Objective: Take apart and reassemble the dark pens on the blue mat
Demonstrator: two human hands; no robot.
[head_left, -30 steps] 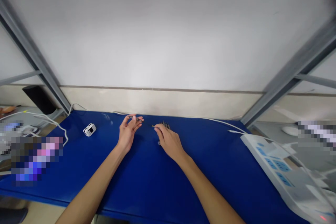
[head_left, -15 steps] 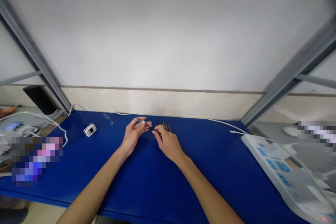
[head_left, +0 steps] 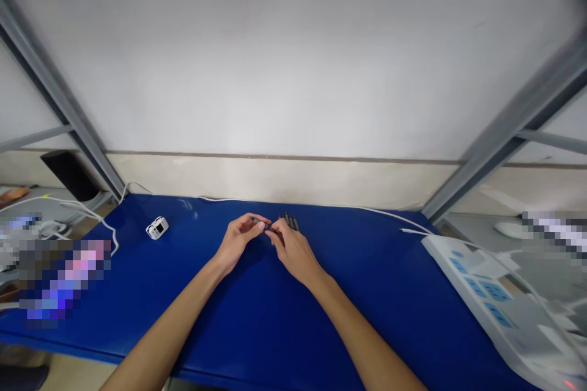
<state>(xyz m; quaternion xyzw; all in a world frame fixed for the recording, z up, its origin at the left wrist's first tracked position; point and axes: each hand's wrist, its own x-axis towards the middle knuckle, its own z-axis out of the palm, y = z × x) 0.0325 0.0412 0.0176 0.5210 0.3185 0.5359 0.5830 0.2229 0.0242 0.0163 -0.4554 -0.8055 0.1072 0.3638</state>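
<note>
Dark pen [head_left: 258,220] is pinched by the fingers of both the left hand [head_left: 235,241] and right hand [head_left: 296,250], over the tabletop [head_left: 376,293] toward its far edge. Handling looks unfinished to me. Several dark pens [head_left: 288,220] lie side by side just beyond the right hand; done or waiting, I can't tell. No brand or writing is readable from here.
</note>
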